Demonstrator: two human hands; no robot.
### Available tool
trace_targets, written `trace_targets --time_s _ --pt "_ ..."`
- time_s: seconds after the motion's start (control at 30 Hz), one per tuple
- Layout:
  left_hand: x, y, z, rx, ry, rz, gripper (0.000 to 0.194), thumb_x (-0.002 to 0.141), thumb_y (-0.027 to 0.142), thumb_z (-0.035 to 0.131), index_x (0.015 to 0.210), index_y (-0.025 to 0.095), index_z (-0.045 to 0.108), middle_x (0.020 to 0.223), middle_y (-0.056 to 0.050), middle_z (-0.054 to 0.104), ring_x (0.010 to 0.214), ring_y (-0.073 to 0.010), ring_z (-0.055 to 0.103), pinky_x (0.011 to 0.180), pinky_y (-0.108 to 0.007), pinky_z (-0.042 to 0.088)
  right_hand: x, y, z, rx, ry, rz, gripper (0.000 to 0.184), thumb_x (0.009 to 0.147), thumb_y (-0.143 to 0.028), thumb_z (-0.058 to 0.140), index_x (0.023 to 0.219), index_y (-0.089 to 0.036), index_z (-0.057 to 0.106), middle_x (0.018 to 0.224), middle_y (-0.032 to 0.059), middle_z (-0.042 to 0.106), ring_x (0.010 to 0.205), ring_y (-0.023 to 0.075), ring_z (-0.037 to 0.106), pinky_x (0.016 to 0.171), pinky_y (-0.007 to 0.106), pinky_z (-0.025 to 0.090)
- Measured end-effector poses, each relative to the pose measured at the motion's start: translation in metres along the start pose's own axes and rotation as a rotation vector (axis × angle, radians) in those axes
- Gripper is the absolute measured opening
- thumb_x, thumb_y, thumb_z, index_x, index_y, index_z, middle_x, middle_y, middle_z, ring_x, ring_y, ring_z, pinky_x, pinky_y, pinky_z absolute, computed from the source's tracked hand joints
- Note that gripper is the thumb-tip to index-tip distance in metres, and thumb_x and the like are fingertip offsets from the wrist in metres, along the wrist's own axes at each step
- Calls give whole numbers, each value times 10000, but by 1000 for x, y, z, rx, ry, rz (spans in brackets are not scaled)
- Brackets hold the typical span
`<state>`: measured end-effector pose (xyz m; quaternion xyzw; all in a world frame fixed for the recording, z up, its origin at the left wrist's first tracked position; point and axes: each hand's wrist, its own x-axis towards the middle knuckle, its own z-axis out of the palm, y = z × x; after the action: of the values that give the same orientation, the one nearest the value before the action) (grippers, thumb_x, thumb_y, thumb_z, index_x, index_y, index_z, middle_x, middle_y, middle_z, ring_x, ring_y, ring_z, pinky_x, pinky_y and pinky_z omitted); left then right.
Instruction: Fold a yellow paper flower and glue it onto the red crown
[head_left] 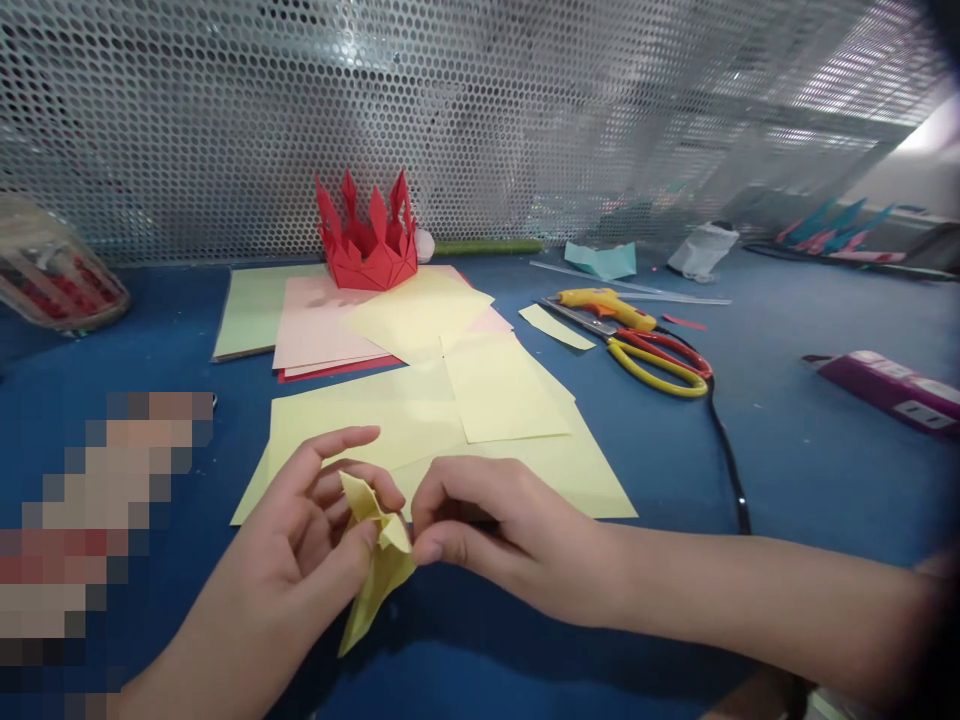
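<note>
In the head view, our left hand (pixel 315 545) pinches the folded yellow paper (pixel 367 610) over the blue surface (pixel 810 460), nearer us than the yellow sheets (pixel 360 410). Our right hand (pixel 514 525) is bunched at the paper's edge; we cannot tell whether it grips there.

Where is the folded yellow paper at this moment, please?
In the head view, the folded yellow paper is low, just left of centre, held in the left hand, with the right hand close at its right edge.
</note>
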<state>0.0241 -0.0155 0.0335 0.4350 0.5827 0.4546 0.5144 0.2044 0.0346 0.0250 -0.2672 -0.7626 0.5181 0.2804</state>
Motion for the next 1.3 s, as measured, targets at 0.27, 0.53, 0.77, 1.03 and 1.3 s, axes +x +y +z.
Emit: trace_targets --time_s 0.27,0.53,0.77,1.03,1.3 --pt "0 2 -2 -9 -79 -36 351 729 321 731 1072 294 660 843 56 720 743 -106 695 663 -143 553 0 0 2 65 -44 -26 306 884 -366 732 742 -174 541 722 -42 587 617 68 517 594 161 426" --pt "1 -6 -1 10 -186 66 222 736 253 712 946 326 707 773 76 650 687 -87 656 610 -123 523 -2 6 3 -113 -4 -102 426 907 -460 682 635 -162 547 605 -49 504 548 67 448 545 179 358" --pt "12 -6 -13 -11 -229 -74 378 729 318 783 1079 298 641 771 56 694 698 -155 714 622 -203 569 -1 1 -3 116 -139 52 285 988 -379 571 804 -162 590 697 -21 575 621 80 537 601 172 440" --pt "19 -4 -17 -22 -364 -62 287 804 312 748 1079 303 665 858 34 766 795 -132 725 662 -140 551 0 0 1 148 -100 43 281 891 -313 726 721 -152 571 643 -66 495 573 60 420 540 157 369" --pt "11 -9 -13 -9 -272 34 266 770 327 762 1024 306 686 818 46 689 720 -124 674 642 -160 557 -3 -1 2 31 -92 -6 245 931 -264 682 754 -163 546 708 -57 526 636 63 481 613 145 403"
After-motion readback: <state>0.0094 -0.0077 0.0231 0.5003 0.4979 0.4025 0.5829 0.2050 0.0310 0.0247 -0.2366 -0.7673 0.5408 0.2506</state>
